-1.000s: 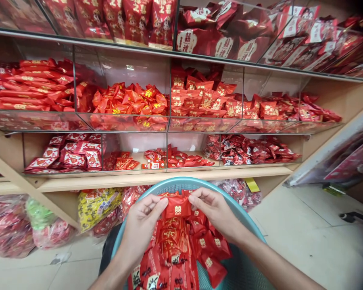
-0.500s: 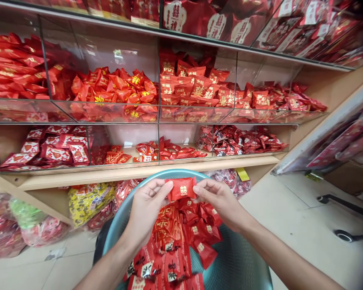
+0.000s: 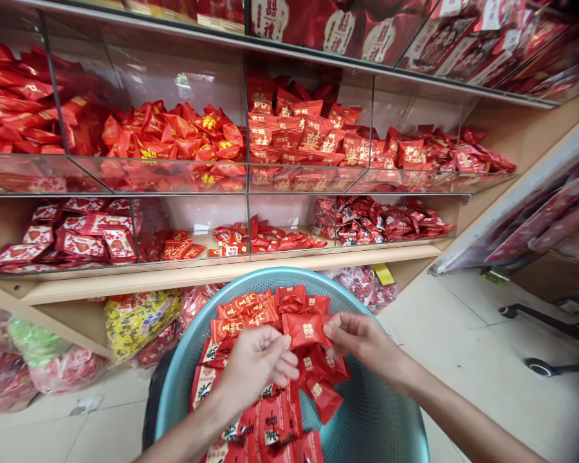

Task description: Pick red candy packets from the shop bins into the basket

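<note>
A small red candy packet [image 3: 307, 330] with a gold double-happiness sign is pinched at its right end by my right hand [image 3: 361, 344], thumb against fingers. At the packet's left edge is my left hand [image 3: 263, 363], its fingers loosely bent and apart; the thumb tip is at or just touching the corner. Both hands are over a teal mesh basket [image 3: 381, 411]. Inside it lie several matching red packets [image 3: 322, 397], orange-red packets [image 3: 241, 312] with gold characters, and larger red packets [image 3: 273, 418] with black characters.
A wooden shelf unit [image 3: 212, 273] with clear-fronted compartments of red wrapped sweets stands beyond the basket. Below it are a yellow bag [image 3: 145, 325] and a green-and-pink plastic bag [image 3: 48, 354]. On the right, black chair legs with casters [image 3: 540, 366] stand on the tiled floor.
The held packet has come down toward the basket's contents, still in my right hand. My left hand has loosened from its left end and lowered. The view has shifted slightly.
</note>
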Tool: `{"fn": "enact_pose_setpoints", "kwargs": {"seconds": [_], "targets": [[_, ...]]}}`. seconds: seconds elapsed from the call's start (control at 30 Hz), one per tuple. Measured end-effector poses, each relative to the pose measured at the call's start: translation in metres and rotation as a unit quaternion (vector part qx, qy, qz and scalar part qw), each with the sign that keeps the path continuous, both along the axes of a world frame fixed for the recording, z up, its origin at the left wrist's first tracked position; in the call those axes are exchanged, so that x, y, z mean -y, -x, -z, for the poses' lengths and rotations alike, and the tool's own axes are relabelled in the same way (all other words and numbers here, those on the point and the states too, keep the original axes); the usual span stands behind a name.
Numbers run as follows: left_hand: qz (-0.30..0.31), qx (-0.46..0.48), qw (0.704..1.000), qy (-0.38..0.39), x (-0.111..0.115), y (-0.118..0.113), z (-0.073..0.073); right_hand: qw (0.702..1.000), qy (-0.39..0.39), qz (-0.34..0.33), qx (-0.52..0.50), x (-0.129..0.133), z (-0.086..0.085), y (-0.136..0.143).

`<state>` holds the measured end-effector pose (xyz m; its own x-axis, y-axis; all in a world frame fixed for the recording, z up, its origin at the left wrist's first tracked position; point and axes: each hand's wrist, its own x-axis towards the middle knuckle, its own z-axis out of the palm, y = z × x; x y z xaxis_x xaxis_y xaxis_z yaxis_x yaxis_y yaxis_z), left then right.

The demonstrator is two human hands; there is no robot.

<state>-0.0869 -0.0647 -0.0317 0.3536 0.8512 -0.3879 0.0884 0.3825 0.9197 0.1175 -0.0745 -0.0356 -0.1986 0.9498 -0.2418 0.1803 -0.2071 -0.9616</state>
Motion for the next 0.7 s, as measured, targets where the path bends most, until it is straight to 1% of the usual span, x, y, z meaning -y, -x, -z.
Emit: {"fn": "enact_pose_setpoints", "kwargs": {"seconds": [0.1, 0.13, 0.2, 0.27, 0.37, 0.43, 0.57, 0.63, 0.7], "targets": [[0.048, -0.03, 0.997, 0.047, 0.008, -0.013, 0.015, 0.994, 0.101, -0.03, 0.037, 0.01, 0.017, -0.008], [0.061, -0.039, 0.996, 0.052, 0.01, -0.017, 0.02, 0.99, 0.12, -0.035, 0.059, 0.013, 0.022, -0.01], [0.078, -0.058, 0.994, 0.052, 0.012, -0.026, 0.027, 0.985, 0.131, -0.039, 0.11, 0.016, 0.029, -0.013], [0.088, -0.067, 0.992, 0.061, 0.012, -0.033, 0.031, 0.979, 0.11, -0.043, 0.168, 0.017, 0.033, -0.015], [0.092, -0.052, 0.99, 0.098, 0.014, -0.039, 0.033, 0.963, 0.046, -0.041, 0.262, 0.015, 0.034, -0.014], [0.085, -0.041, 0.988, 0.119, 0.017, -0.038, 0.033, 0.951, 0.015, -0.039, 0.305, 0.013, 0.032, -0.013], [0.058, -0.003, 0.988, 0.145, 0.021, -0.033, 0.035, 0.932, -0.008, -0.053, 0.359, 0.009, 0.026, -0.008], [0.044, 0.012, 0.987, 0.156, 0.022, -0.031, 0.035, 0.911, -0.023, -0.055, 0.409, 0.007, 0.021, -0.005], [0.035, 0.016, 0.987, 0.159, 0.022, -0.031, 0.035, 0.883, -0.043, -0.053, 0.464, 0.005, 0.018, 0.0]]}}
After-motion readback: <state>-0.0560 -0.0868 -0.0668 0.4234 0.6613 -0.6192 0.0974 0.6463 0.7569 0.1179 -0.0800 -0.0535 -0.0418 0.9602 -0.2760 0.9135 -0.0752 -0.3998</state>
